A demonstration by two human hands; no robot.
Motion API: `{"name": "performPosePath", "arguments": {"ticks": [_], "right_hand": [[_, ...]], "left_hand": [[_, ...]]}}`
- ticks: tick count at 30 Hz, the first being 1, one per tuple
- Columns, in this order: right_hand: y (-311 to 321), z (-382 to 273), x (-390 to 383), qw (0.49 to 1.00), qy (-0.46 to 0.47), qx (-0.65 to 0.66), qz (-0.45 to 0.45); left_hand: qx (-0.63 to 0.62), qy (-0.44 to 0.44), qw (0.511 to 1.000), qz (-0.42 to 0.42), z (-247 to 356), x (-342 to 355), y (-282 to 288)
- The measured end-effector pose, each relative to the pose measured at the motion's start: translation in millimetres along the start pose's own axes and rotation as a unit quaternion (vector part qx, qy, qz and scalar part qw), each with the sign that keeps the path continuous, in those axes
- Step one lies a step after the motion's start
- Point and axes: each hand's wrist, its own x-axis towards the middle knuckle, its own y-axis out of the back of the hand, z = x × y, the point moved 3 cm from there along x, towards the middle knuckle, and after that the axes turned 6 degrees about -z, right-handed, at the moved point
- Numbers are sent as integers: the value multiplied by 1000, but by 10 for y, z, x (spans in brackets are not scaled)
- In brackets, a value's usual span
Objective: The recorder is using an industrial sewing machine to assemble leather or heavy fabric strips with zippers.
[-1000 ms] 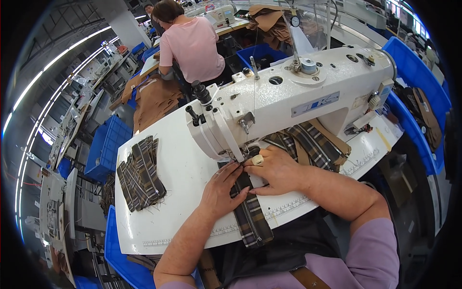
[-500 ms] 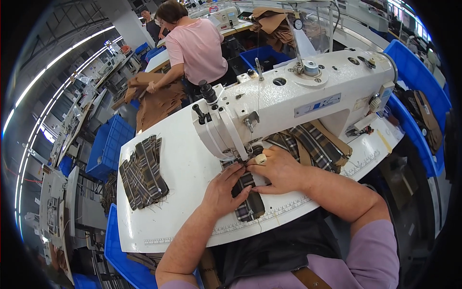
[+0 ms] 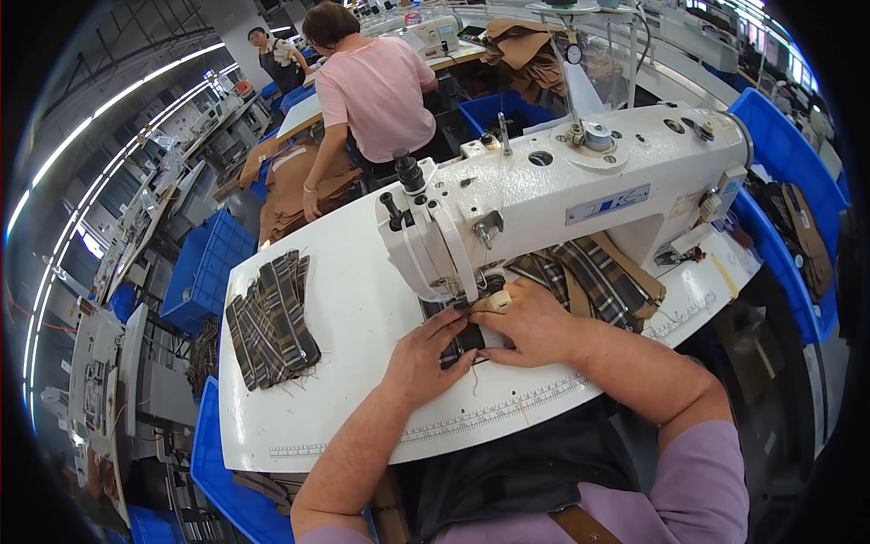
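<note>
Below the needle end of a white sewing machine (image 3: 544, 186), a dark plaid fabric piece (image 3: 464, 343) lies on the machine's white table. My left hand (image 3: 424, 361) rests flat on its left side, fingers stretched toward the presser foot and thumb spread. From the right, my right hand (image 3: 536, 328) presses on the same piece, fingers bent near the foot, thumb reaching toward the left one. A pale wrap (image 3: 499, 301) circles one of its fingers. Both hands are open. My fingers and the machine head hide the needle point and the fabric's far end.
Plaid pieces (image 3: 275, 322) are stacked at the table's left; more plaid and tan pieces (image 3: 598, 272) lie under the machine arm. Blue bins (image 3: 213, 267) stand left and right. A person in a pink shirt (image 3: 385, 95) stands beyond, near brown fabric pieces (image 3: 313, 186).
The plaid piece has moved away from me under the machine head; its near end no longer sticks out below my hands. The pink-shirted person's arm has lowered over the brown fabric.
</note>
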Motion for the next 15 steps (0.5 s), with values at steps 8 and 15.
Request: {"name": "performPosePath", "arguments": {"ticks": [8, 15], "right_hand": [[11, -16, 14, 998, -24, 6, -60], [-13, -12, 27, 999, -13, 0, -32]], "left_hand": [[-7, 5, 1000, 24, -98, -3, -45], [-3, 22, 1000, -4, -114, 49, -11]]}}
